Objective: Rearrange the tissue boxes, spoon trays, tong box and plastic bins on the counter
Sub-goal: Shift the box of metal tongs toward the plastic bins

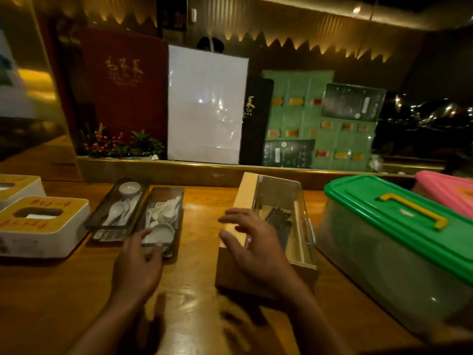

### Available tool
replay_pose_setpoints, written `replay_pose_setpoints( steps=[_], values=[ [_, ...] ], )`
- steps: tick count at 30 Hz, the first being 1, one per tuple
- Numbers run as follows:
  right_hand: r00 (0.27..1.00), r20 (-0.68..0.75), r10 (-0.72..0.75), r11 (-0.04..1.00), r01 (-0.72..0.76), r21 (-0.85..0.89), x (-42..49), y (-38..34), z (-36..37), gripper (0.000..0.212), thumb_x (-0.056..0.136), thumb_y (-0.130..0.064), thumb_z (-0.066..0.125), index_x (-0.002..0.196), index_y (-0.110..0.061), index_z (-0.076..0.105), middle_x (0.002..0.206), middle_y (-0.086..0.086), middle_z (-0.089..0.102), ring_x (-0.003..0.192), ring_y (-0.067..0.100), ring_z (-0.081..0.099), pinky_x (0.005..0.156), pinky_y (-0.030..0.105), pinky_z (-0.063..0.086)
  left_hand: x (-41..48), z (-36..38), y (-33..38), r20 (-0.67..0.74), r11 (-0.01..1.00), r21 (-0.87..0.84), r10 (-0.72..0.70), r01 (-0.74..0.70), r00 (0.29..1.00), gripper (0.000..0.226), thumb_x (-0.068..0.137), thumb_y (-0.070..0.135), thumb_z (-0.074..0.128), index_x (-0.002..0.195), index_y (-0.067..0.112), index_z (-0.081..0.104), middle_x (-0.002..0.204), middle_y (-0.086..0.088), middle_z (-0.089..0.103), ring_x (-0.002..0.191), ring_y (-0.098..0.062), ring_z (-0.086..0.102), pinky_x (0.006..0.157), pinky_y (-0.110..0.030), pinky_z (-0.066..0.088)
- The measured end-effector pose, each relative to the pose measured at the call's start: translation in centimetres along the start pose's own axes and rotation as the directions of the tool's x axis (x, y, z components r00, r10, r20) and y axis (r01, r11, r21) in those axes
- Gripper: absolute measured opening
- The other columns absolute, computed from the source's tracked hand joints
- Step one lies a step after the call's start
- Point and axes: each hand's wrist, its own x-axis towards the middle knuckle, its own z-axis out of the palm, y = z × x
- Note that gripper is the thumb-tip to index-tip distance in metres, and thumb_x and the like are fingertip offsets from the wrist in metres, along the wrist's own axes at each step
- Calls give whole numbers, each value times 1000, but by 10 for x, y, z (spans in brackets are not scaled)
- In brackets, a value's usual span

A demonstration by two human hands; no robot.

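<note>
Two dark spoon trays lie side by side on the wooden counter (199, 290), the left tray (102, 221) and the right tray (176, 201), both holding white spoons and small dishes. My left hand (139, 262) rests on the near end of the right tray, fingers spread. The wooden tong box (243, 196) with a clear lid stands at the centre right, dark tongs inside. My right hand (252, 242) hovers over its left side, fingers apart and blurred. Two white tissue boxes, one (43, 226) nearer and one (18, 187) behind it, sit at the left.
A clear plastic bin with a green lid (399, 219) stands at the right, a pink-lidded bin (445, 190) behind it. A raised ledge (204, 170) runs along the counter's back, carrying menus, a white board and a small plant (120, 144).
</note>
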Motion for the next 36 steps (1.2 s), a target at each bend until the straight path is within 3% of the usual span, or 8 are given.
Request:
replay_pose_setpoints(
  steps=[4, 7, 12, 15, 22, 26, 31, 36],
  values=[
    [981, -137, 134, 972, -158, -177, -25, 22, -46, 30, 90, -32, 67, 119, -34, 63, 131, -8, 56, 121, 8, 49, 99, 33, 46, -57, 20, 42, 146, 981, -104, 179, -164, 973, 41, 95, 28, 61, 135, 30, 51, 127, 5, 55, 111, -13, 56, 81, -33, 53],
    [916, -231, 329, 884, -384, -267, -52, 52, -64, 37, 88, -30, 69, 124, -30, 61, 134, 1, 52, 126, 19, 47, 99, 33, 41, -97, 38, 66, 297, 970, -219, 166, -102, 940, 39, 96, 32, 59, 134, 32, 50, 116, 9, 60, 102, -7, 59, 70, -22, 49],
    [812, -299, 501, 826, -552, -114, -88, 87, -78, 42, 93, -34, 63, 134, -30, 54, 136, 4, 53, 122, 22, 51, 99, 44, 48, -135, 73, 87, 547, 947, -285, 35, 146, 837, 80, 91, 49, 60, 153, 46, 8, 160, 1, 34, 142, -22, 39, 110, -49, 41],
    [788, -261, 557, 822, -567, 44, -94, 100, -83, 43, 98, -34, 56, 140, -29, 49, 138, 5, 56, 119, 20, 54, 92, 40, 50, -143, 84, 108, 569, 949, -265, 11, 171, 822, 93, 93, 50, 56, 155, 37, -12, 167, 0, 13, 151, -26, 20, 118, -47, 28],
    [754, -152, 639, 763, -595, 252, -74, 137, -98, 45, 101, -27, 51, 146, -22, 44, 149, 9, 46, 125, 25, 50, 90, 33, 45, -133, 120, 137, 563, 939, -218, -102, 266, 820, 112, 85, 63, 58, 153, 27, -24, 161, -7, -31, 152, -35, 0, 119, -51, 23],
    [796, -3, 606, 760, -577, 299, -59, 167, -104, 46, 97, -18, 59, 141, -29, 46, 119, -2, 59, 92, 5, 58, 66, 13, 52, -109, 145, 135, 378, 944, -186, -186, 271, 907, 126, 79, 70, 61, 151, 20, -30, 159, -10, -36, 152, -34, -6, 120, -52, 17],
    [859, 140, 493, 836, -512, 199, -42, 220, -94, 64, 68, -73, 70, 125, -69, 43, 158, -7, 31, 139, 22, 40, 107, 52, 45, -63, 160, 108, 120, 964, -175, -181, 200, 976, 131, 75, 63, 71, 147, 32, -33, 165, 0, -24, 153, -28, -12, 120, -57, 15],
    [878, 165, 450, 857, -476, 195, -9, 226, -87, 66, 92, -36, 65, 150, -26, 35, 163, -8, 16, 136, 12, 33, 110, 41, 42, -40, 166, 101, 55, 974, -175, -133, 141, 990, 129, 77, 57, 74, 145, 37, -35, 165, 3, -22, 153, -25, -7, 120, -51, 22]
  ],
)
